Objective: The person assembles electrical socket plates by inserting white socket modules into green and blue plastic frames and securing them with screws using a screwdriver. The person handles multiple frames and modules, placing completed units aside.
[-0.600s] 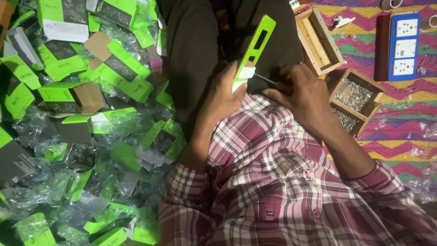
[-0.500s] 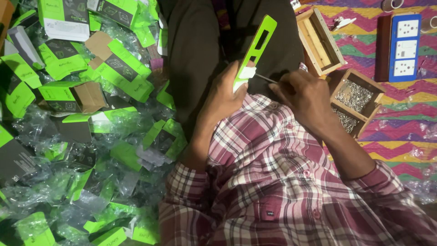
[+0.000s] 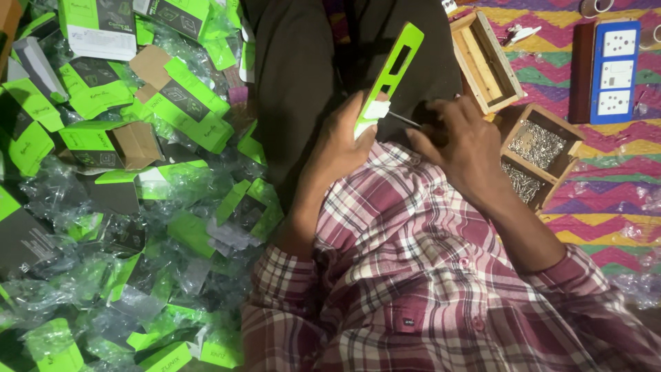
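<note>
My left hand [image 3: 342, 134] grips the lower end of a flat bright-green cardboard packet [image 3: 391, 73] with cut-out windows, held upright over my lap, with a small white piece at its base. My right hand [image 3: 458, 145] is closed around a thin metal tool [image 3: 405, 120] whose tip points at that white piece. Both hands rest above my plaid shirt and dark trousers.
A heap of green boxes [image 3: 179, 103] and clear plastic wrappers [image 3: 82, 275] fills the left. At right stand a wooden tray of small metal screws [image 3: 537, 148], an open wooden box [image 3: 485, 62] and a blue-and-white socket board [image 3: 616, 69] on a zigzag mat.
My right hand has shifted slightly left with the thin tool, bringing its tip closer to the white piece at the packet's base. The left hand holds the packet still.
</note>
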`<state>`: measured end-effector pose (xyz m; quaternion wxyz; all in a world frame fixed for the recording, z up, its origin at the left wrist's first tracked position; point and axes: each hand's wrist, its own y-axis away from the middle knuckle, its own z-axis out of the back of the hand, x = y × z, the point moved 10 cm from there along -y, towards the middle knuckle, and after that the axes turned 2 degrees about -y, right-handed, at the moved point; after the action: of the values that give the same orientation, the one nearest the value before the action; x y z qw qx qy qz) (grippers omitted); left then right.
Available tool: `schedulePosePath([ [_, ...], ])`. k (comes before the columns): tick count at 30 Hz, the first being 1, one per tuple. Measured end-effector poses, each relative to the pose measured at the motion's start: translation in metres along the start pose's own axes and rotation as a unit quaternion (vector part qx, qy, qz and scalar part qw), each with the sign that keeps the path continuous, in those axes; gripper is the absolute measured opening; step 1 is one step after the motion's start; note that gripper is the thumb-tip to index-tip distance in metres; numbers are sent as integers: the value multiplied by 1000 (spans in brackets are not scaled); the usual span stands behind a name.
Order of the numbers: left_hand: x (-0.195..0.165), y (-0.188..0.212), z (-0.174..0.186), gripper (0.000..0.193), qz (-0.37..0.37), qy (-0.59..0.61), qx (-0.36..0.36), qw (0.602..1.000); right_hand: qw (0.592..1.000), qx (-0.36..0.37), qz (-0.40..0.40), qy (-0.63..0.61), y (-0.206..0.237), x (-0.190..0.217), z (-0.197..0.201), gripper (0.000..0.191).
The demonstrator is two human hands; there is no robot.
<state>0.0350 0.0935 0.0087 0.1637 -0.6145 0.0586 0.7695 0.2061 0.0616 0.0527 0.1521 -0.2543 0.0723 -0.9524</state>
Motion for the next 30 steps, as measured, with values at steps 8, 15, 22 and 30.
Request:
schedulePosePath([
  [8, 5, 0, 1, 45, 16, 19, -1, 1000, 999, 29, -17, 29, 1, -5, -2, 28],
  [15, 5, 1, 1, 46, 17, 10, -6, 1000, 1000, -7, 22, -20, 2, -1, 1, 21],
  [22, 1, 0, 1, 45, 10, 8, -2, 1000, 1000, 5, 5, -30, 0, -8, -8, 31],
  [30, 22, 8, 17, 37, 49, 12, -67, 996, 966, -66, -176, -177, 38, -84, 15, 17],
])
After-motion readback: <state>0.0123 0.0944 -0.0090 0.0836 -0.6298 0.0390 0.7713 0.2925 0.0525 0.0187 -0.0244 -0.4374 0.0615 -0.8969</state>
